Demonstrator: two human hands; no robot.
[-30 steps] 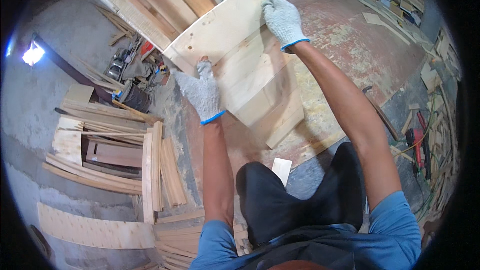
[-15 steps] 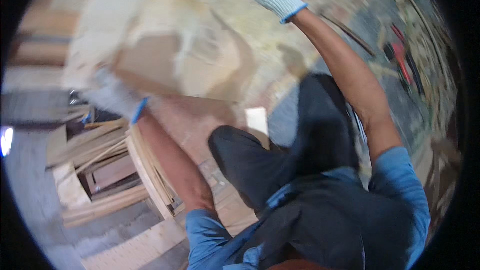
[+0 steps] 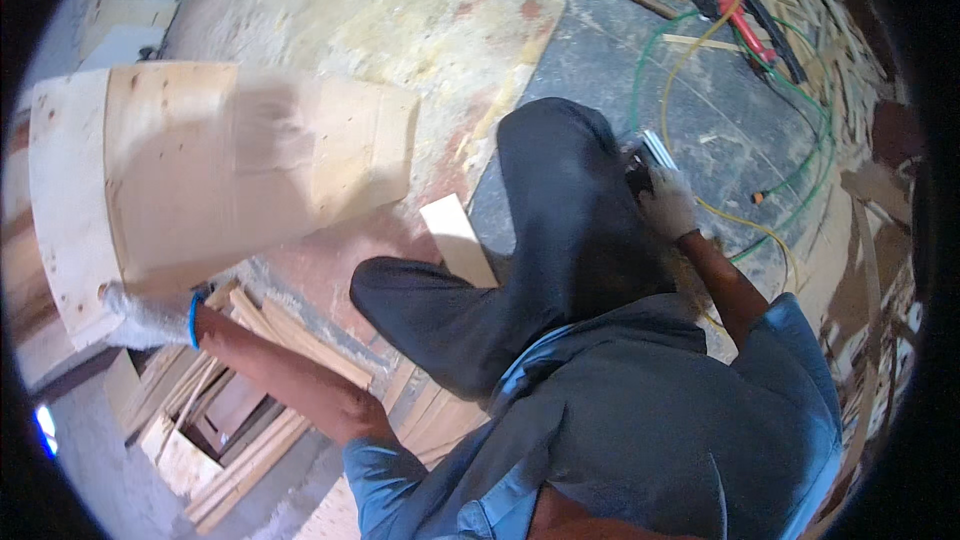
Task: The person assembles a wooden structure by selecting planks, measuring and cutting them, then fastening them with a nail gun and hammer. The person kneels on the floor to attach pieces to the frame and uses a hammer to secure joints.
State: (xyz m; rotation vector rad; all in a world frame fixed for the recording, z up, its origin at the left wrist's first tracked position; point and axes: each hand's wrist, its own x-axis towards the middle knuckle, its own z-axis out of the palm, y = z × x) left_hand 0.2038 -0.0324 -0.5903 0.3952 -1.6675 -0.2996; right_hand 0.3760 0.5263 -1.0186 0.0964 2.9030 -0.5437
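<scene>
The big wood panel (image 3: 170, 170), which both hands held a second ago, is now left of the dark pants (image 3: 565, 200), with its wide curved end farthest from them. The left hand (image 3: 145, 318), also left of the pants, holds the edge of that wide end, so only one hand is on the panel now. The right hand (image 3: 668, 205) has let go and is just right of the pants, touching a silver and black tool (image 3: 657, 148), but I cannot tell if it is closed around it.
</scene>
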